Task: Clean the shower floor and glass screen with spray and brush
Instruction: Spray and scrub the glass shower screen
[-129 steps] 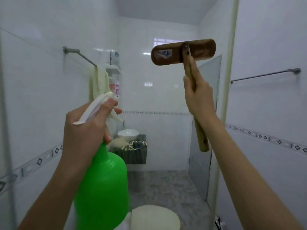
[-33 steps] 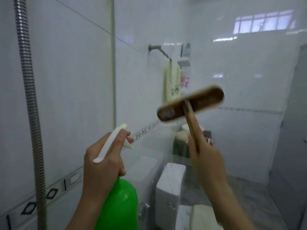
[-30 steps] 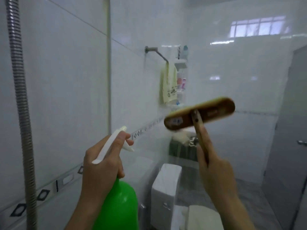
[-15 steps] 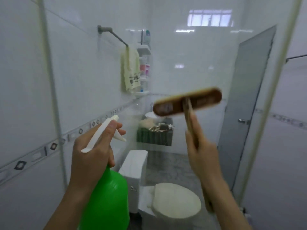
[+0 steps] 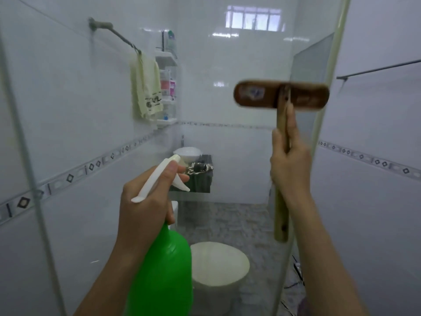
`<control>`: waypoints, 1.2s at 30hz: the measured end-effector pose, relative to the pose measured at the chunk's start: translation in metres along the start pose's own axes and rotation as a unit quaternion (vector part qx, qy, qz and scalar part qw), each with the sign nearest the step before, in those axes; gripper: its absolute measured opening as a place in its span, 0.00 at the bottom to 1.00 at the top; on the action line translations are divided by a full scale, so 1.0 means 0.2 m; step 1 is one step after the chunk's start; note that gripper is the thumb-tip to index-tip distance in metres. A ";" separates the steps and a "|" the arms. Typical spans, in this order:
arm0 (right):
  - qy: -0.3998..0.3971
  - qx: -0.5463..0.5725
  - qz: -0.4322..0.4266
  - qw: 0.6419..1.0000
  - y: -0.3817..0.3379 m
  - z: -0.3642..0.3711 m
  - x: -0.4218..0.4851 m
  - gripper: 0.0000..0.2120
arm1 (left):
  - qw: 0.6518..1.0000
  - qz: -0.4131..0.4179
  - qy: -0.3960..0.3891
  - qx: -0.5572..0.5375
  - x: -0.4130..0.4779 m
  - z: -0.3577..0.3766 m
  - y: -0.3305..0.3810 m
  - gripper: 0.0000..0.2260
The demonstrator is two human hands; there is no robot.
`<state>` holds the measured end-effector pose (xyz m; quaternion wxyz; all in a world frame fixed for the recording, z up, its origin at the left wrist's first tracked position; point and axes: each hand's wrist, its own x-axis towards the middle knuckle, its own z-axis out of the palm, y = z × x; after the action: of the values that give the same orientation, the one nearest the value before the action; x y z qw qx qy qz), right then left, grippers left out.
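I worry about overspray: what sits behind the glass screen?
Through the glass screen: a closed toilet, a hanging towel, a shelf rack with bottles and a basin. The green spray bottle and the left hand cover most of the toilet's cistern.

Brush [image 5: 281, 94]: brown wood head and handle, worn matt. Spray bottle [image 5: 163, 273]: glossy green plastic, white plastic trigger. Wall tiles [image 5: 68, 99]: glossy white. Glass screen [image 5: 239, 167]: smooth, clear. Towel [image 5: 145, 87]: pale cloth.

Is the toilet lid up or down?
Down: the pale toilet lid lies flat, with no opening showing beneath it.
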<state>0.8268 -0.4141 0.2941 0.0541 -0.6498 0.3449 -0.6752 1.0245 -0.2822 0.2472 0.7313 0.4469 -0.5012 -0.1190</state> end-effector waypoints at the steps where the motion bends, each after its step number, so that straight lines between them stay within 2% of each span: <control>1: 0.011 0.010 -0.009 1.000 -0.01 -0.02 0.06 0.26 | 1.000 -0.003 -0.002 -0.005 0.00 0.02 0.00 0.14; 3: -0.001 0.004 0.000 1.000 0.06 -0.03 -0.03 0.25 | 1.000 -0.007 -0.002 -0.020 -0.01 0.04 -0.01 0.13; 8: -0.067 -0.054 0.108 0.991 0.36 -0.01 -0.83 0.27 | 0.999 -0.027 0.000 -0.036 -0.06 0.03 -0.05 0.12; 11: -0.070 -0.035 0.087 0.993 0.33 -0.01 -0.70 0.27 | 0.999 -0.040 -0.007 -0.024 -0.09 0.03 -0.09 0.11; 16: -0.016 0.010 0.029 0.999 0.16 0.01 -0.24 0.26 | 0.998 -0.041 0.008 0.054 -0.16 0.02 -0.22 0.14; 19: -0.038 -0.007 -0.001 0.999 0.17 0.04 -0.35 0.26 | 0.993 -0.059 0.011 0.104 -0.19 0.02 -0.31 0.16; 22: -0.068 -0.024 -0.003 0.997 0.22 0.08 -0.48 0.27 | 0.991 -0.068 0.022 0.109 -0.21 0.02 -0.37 0.19; 26: -0.064 -0.001 0.001 0.998 0.22 0.10 -0.49 0.27 | 0.991 -0.083 0.033 0.098 -0.23 0.01 -0.38 0.19; 31: -0.067 -0.002 0.007 0.998 0.22 0.11 -0.52 0.27 | 0.993 -0.070 0.033 0.091 -0.25 -0.02 -0.39 0.16; 36: -0.111 -0.014 0.017 0.994 0.23 0.15 -0.70 0.26 | 0.994 -0.044 0.039 0.089 -0.24 -0.06 -0.41 0.18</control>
<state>0.8572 -0.3882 0.1491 0.0940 -0.7156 0.3571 -0.5929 1.0356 -0.2927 0.1531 0.7019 0.5361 -0.4606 -0.0881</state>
